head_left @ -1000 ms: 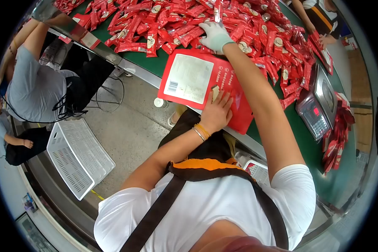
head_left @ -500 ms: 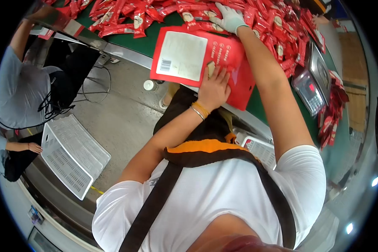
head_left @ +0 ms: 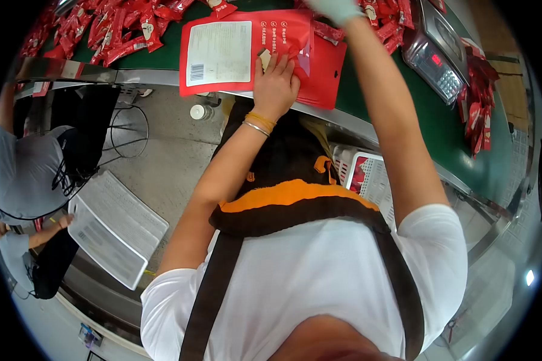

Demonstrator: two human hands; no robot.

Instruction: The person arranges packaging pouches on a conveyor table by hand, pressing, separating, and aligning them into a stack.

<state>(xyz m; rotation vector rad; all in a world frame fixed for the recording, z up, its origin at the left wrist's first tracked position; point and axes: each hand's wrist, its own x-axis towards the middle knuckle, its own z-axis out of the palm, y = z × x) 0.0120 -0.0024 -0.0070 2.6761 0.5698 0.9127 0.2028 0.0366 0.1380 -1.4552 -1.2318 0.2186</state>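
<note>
The pouch is bright red, with a white label, white print and a black-and-white barcode. The packets are also red, some with a cream patch. The table is deep green. The scale is silver-grey with red digits. The glove is whitish, and the apron is dark brown and orange.

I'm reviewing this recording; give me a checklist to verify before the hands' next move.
1. Left hand on the red pouch: ok, laid across it.
2. Right hand fully in view: not ok, cut off by the picture's top edge.
3. Right hand holding something: cannot tell.
4. Pouch wholly on the green counter: not ok, it overhangs the front edge.
5. Scale display lit: ok, red digits glow.
</note>
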